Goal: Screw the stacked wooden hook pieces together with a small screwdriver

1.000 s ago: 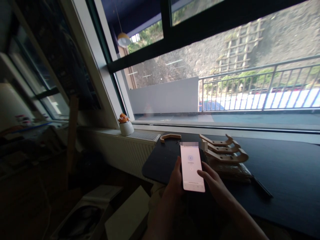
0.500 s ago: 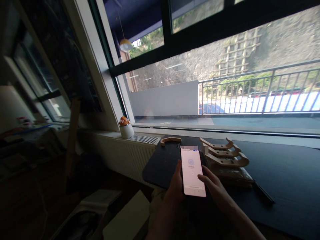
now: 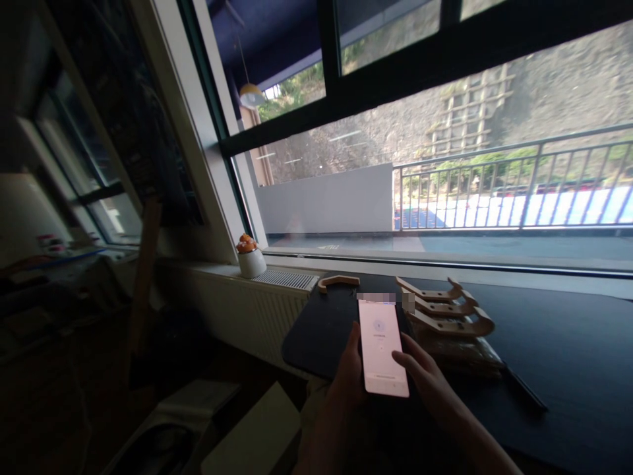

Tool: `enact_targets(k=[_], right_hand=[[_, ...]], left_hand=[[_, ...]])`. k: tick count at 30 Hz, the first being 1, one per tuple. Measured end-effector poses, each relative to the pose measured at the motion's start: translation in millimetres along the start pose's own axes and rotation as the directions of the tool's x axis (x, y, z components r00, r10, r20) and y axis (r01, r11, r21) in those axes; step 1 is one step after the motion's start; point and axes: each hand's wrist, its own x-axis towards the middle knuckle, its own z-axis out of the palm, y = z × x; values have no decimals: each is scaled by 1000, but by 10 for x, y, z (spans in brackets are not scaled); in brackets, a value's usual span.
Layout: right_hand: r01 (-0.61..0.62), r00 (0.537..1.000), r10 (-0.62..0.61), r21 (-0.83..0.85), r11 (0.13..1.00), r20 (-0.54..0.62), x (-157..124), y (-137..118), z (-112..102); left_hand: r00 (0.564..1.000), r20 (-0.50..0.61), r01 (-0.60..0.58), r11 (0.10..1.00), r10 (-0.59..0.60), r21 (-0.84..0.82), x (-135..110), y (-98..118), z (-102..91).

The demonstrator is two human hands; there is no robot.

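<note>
A smartphone (image 3: 383,356) with a lit, mostly white screen is held upright above the near edge of a dark table (image 3: 568,349). My left hand (image 3: 350,367) is closed round its left side. My right hand (image 3: 421,367) grips the lower right side, its thumb lying over the screen and the other fingers partly hidden behind the phone. Small print on the screen is too blurred to read. Just right of the phone, several curved wooden pieces with holes (image 3: 448,309) rest on a clear plastic-wrapped packet (image 3: 462,353).
Another bent wooden piece (image 3: 339,282) lies at the table's far left corner. A thin black rod (image 3: 527,389) lies right of the packet. On the radiator (image 3: 267,310) by the window stands a white pot with an orange top (image 3: 251,259). A pale box (image 3: 257,429) sits low at left.
The whole view has shifted slightly, so everything appears a little lower. Both hands keep their hold on the phone, and the right thumb remains over the screen.
</note>
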Motion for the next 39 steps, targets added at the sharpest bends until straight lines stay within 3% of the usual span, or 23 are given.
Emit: enact_targets(k=[39], right_hand=[[-2, 1000, 2, 8, 1000, 16, -14, 7, 0]], left_hand=[[1000, -6, 13, 1000, -13, -23, -4, -9, 6]])
